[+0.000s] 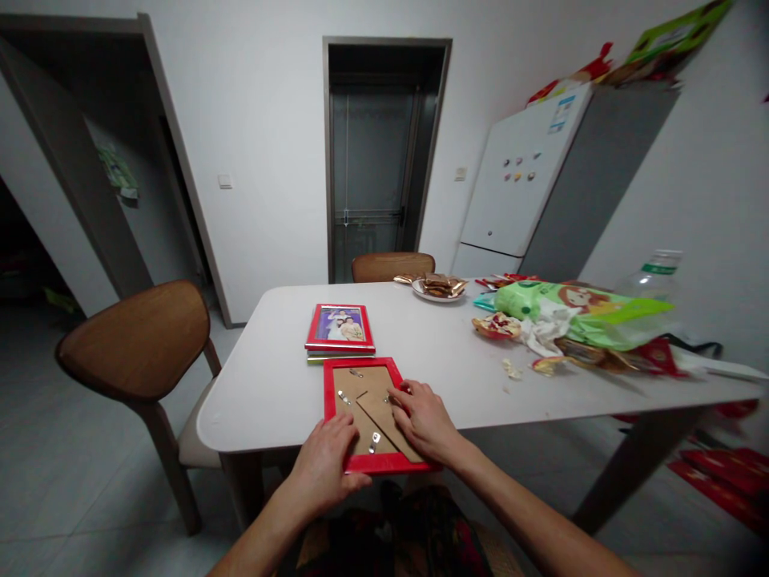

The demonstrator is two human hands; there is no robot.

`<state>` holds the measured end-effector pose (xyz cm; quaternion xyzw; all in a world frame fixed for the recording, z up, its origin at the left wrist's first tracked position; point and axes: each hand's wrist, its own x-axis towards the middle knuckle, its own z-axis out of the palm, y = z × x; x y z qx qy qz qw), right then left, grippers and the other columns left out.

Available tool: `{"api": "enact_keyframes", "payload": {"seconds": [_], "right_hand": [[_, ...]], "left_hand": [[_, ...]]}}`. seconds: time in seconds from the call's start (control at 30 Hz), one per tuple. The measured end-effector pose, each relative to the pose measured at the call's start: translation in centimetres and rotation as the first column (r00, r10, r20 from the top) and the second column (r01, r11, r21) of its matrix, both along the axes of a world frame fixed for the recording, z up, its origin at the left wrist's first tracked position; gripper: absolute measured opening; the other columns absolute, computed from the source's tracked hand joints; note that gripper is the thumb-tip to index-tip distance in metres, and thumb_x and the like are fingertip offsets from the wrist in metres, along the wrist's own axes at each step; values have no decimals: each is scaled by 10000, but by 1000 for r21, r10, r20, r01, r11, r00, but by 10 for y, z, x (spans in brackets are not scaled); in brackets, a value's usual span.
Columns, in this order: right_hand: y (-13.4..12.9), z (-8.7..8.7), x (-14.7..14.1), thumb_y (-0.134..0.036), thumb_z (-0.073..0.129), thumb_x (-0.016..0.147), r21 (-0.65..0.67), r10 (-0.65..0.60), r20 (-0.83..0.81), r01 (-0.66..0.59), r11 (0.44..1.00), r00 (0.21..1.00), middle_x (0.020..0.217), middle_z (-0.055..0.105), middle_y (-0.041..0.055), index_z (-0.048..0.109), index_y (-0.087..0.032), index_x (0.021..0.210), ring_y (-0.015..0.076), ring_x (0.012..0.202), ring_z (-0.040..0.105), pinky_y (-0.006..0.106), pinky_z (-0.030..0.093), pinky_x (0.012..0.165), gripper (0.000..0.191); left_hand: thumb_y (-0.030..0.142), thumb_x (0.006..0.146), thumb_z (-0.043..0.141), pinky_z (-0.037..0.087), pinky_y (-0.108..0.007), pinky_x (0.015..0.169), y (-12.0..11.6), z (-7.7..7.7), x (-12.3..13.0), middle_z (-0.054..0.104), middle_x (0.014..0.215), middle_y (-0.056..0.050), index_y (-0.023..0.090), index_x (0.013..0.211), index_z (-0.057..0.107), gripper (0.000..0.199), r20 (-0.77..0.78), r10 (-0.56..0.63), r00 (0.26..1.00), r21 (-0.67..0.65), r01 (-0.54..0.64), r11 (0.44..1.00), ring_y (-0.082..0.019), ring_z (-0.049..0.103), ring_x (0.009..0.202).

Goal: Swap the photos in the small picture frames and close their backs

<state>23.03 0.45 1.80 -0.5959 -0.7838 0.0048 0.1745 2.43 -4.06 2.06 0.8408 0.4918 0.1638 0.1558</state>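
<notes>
A red picture frame [330, 398] lies face down at the table's near edge, partly over it, its brown backing board [366, 381] showing. Small metal clips [375, 442] sit around the board, and a long slanted stand cut crosses it. My left hand [324, 465] grips the lower left side, fingers on the backing and thumb at the bottom edge. My right hand [425, 421] is closed over the right side, its fingertips at the right-hand clip, which they partly hide. Just beyond, another red frame with a photo [340, 327] lies face up on a stack.
The white table [264, 369] holds a plate of wrapped snacks [438, 288], a green bag [577, 308], crumpled tissue [546, 330], fruit peel [497, 326] and a clear bottle [658, 276] toward the right. Wooden chairs stand at the left [141, 340] and far side [393, 265].
</notes>
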Motion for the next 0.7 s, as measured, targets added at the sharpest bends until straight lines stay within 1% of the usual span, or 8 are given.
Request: {"api": "enact_keyframes", "payload": {"seconds": [0.07, 0.2, 0.3, 0.4, 0.5, 0.6, 0.7], "right_hand": [[8, 0, -1, -298, 369, 795, -12, -5, 32, 5, 1000, 999, 1025, 481, 80, 574, -221, 999, 188, 899, 422, 299, 319, 777, 300], [13, -3, -1, -283, 325, 818, -35, 65, 27, -64, 997, 997, 912, 491, 86, 606, -155, 802, 166, 860, 435, 266, 317, 795, 309], [11, -4, 1, -263, 330, 814, -49, 75, -3, -75, 996, 997, 907, 489, 84, 605, -141, 766, 160, 871, 441, 247, 320, 802, 305], [7, -1, 4, -262, 326, 817, -77, 66, -9, -66, 995, 998, 910, 495, 84, 611, -139, 775, 157, 872, 449, 244, 323, 805, 313], [4, 5, 4, -279, 327, 822, -87, 84, 29, -81, 993, 996, 917, 513, 86, 612, -145, 811, 161, 863, 457, 255, 323, 804, 315], [7, 10, 0, -277, 359, 810, -53, 90, 74, -86, 995, 993, 982, 528, 85, 603, -168, 908, 178, 898, 450, 277, 316, 812, 284], [18, 10, -12, -259, 344, 818, -22, 127, 27, -127, 992, 991, 1039, 540, 80, 567, -175, 1035, 174, 931, 455, 266, 318, 813, 322]], "left_hand": [[395, 541, 690, 267, -412, 985, 1, -1, 0, 428, 1262, -133, 157, 1031, 524, 570, -4, 2, 1000, 10, -2, 1000, -261, 362, 1174], [414, 548, 680, 292, -398, 973, 0, 0, 2, 441, 1250, -132, 152, 1063, 502, 604, -5, 48, 999, 7, -48, 999, -262, 388, 1153], [425, 560, 665, 301, -384, 968, -1, 1, 4, 440, 1251, -121, 158, 1087, 484, 618, -6, 68, 998, 0, -68, 998, -256, 396, 1146], [426, 563, 660, 302, -376, 967, -1, 1, 5, 441, 1251, -109, 169, 1083, 484, 606, -2, 73, 997, 2, -73, 997, -250, 397, 1146], [420, 561, 662, 301, -366, 970, 0, -2, 4, 442, 1251, -110, 166, 1062, 497, 585, 3, 71, 997, 4, -71, 997, -247, 392, 1149], [408, 557, 668, 298, -358, 973, 1, -5, 3, 443, 1248, -111, 163, 1080, 486, 605, 15, 67, 998, 11, -67, 998, -243, 391, 1150], [401, 555, 672, 302, -355, 972, 1, -7, 2, 446, 1243, -113, 161, 1120, 457, 650, 22, 69, 997, 13, -69, 998, -241, 395, 1146]]}}
